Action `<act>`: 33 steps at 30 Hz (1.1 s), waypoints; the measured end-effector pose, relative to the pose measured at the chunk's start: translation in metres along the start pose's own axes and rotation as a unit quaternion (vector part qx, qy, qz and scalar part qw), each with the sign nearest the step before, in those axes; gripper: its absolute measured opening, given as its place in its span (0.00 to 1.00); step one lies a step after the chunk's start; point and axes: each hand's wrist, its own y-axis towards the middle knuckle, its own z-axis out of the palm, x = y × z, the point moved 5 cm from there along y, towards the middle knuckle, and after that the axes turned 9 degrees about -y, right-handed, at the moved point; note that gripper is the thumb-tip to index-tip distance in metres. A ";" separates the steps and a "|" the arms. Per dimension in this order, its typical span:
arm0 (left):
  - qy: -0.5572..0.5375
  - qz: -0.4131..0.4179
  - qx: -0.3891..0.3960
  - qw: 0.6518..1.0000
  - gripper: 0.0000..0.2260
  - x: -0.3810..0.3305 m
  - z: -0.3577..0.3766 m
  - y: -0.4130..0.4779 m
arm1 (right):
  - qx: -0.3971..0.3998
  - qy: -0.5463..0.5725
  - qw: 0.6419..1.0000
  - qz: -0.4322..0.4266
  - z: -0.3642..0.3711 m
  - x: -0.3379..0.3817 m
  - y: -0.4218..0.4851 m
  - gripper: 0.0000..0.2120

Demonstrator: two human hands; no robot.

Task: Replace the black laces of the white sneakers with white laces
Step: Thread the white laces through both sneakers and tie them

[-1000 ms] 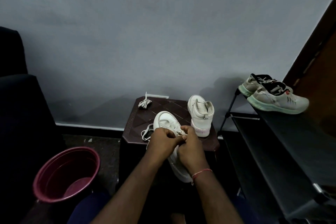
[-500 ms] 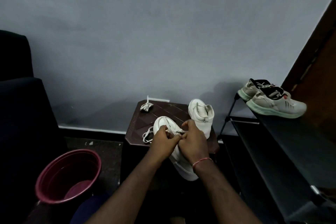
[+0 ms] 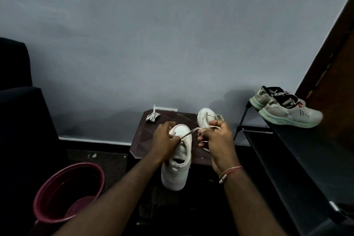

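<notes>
Separated now: right hand point(image 3: 218, 140) pinches the white lace point(image 3: 188, 133) taut, left hand point(image 3: 165, 139) grips the sneaker point(image 3: 178, 170); mid-lacing, probably the next eyelet needs threading.

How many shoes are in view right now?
4. One white sneaker on the stool, held by the left hand; the second sneaker behind the right hand; two grey trainers on the rack. Lower rack shelves are too dark to check.

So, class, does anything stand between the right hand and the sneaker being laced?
Nothing visible does. The lace runs clear from the right hand to the sneaker, which the left hand grips near the toe. The eyelets are too small to see.
</notes>
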 end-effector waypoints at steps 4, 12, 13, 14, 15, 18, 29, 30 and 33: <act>-0.072 0.122 -0.027 0.990 0.19 -0.004 0.008 -0.020 | 0.021 -0.040 0.999 0.001 0.008 -0.015 0.001 0.15; -0.083 0.171 0.030 0.981 0.15 -0.024 0.019 -0.028 | 0.029 -0.188 0.979 -0.069 0.023 -0.024 0.020 0.11; -0.075 0.165 0.026 0.983 0.12 -0.022 0.019 -0.026 | 0.025 -0.186 0.980 -0.069 0.022 -0.025 0.022 0.10; -0.068 0.159 0.019 0.985 0.11 -0.020 0.018 -0.024 | 0.029 -0.181 0.981 -0.067 0.021 -0.027 0.023 0.09; -0.061 0.158 0.012 0.985 0.10 -0.018 0.017 -0.023 | 0.036 -0.174 0.982 -0.063 0.020 -0.029 0.023 0.08; -0.061 0.165 -0.027 0.984 0.06 -0.016 0.012 -0.022 | 0.024 -0.182 0.981 -0.067 0.018 -0.037 0.019 0.08; -0.231 0.028 -0.008 0.972 0.02 -0.022 -0.004 -0.022 | 0.013 -0.336 0.935 -0.114 0.017 -0.067 0.016 0.03; -0.176 0.037 -0.003 0.984 0.02 -0.020 -0.002 -0.023 | -0.001 -0.312 0.945 -0.100 0.016 -0.069 0.017 0.03; -0.050 0.081 0.035 0.995 0.03 -0.021 0.010 -0.024 | -0.036 -0.208 0.977 -0.035 0.011 -0.078 0.015 0.04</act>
